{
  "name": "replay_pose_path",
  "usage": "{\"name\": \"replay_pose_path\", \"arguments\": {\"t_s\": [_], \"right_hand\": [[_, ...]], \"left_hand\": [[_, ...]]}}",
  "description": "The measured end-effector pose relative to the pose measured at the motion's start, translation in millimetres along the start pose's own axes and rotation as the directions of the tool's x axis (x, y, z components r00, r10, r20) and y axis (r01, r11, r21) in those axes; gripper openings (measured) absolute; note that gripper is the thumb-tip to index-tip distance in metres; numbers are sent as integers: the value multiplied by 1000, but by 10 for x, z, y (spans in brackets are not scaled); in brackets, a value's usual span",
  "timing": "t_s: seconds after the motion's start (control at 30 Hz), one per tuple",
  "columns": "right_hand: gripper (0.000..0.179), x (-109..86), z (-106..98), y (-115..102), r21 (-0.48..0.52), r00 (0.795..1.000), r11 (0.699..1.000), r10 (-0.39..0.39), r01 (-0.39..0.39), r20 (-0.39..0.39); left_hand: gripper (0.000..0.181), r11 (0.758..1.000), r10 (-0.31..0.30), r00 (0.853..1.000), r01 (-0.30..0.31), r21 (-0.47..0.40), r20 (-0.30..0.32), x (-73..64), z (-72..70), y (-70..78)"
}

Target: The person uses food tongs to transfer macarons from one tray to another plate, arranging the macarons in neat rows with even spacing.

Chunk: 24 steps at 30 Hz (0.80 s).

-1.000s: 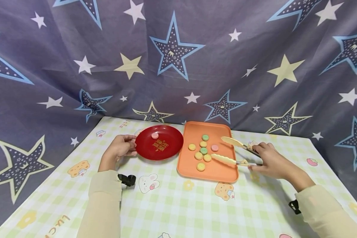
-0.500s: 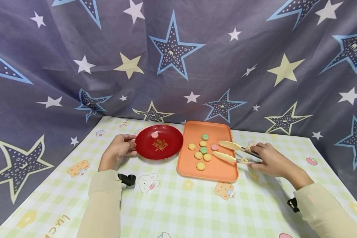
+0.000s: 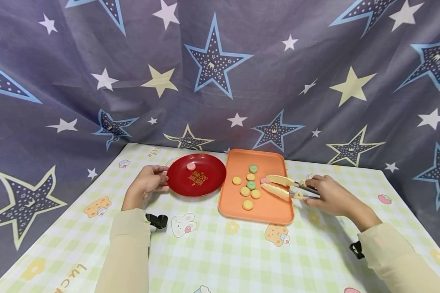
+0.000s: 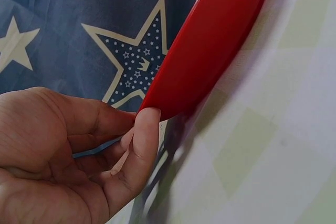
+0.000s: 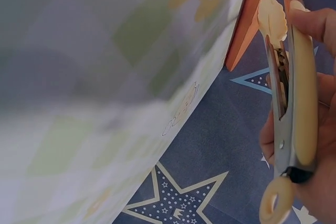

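Observation:
My left hand pinches the rim of a red plate between thumb and fingers, as the left wrist view shows close up. On the plate lies one pink macaron, beside gold lettering. In my right hand is a pair of cream-tipped tongs, gripped round the handles. The tongs' tips lie on either side of a second pink macaron on the orange tray. Left of it on the tray are two green macarons and several yellow macarons.
A table with a green-and-white checked cloth bears the plate and tray side by side. Behind its far edge hangs a dark star-patterned curtain. The tray's raised rim stands close to the plate's right side.
My right hand has moved slightly left, and the tongs' tips have come closer together around the pink macaron on the tray. My left hand keeps its hold on the plate.

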State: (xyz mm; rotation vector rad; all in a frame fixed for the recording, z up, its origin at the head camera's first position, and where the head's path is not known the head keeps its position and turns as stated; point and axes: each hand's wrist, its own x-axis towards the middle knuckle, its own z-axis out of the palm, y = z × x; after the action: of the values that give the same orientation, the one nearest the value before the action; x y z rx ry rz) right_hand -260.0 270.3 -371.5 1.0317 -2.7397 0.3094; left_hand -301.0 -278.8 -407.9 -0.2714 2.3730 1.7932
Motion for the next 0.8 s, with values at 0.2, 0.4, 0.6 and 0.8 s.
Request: {"name": "replay_pose_path", "arguments": {"t_s": [0.2, 0.4, 0.6, 0.8], "right_hand": [[31, 21, 10, 3, -9, 1000, 1000, -7, 6, -14], [36, 33, 25, -35, -51, 1000, 998, 24, -25, -14], [44, 62, 74, -68, -143, 999, 988, 47, -50, -23], [35, 105, 123, -89, -182, 997, 981, 60, -67, -44]], "left_hand": [[46, 1000, 2, 1000, -2, -2, 2, -5, -1, 7], [45, 1000, 0, 1000, 0, 9, 1, -10, 4, 18], [45, 1000, -4, 1000, 4, 5, 2, -6, 3, 16], [46, 1000, -1, 1000, 1, 0, 10, -8, 2, 15]]}}
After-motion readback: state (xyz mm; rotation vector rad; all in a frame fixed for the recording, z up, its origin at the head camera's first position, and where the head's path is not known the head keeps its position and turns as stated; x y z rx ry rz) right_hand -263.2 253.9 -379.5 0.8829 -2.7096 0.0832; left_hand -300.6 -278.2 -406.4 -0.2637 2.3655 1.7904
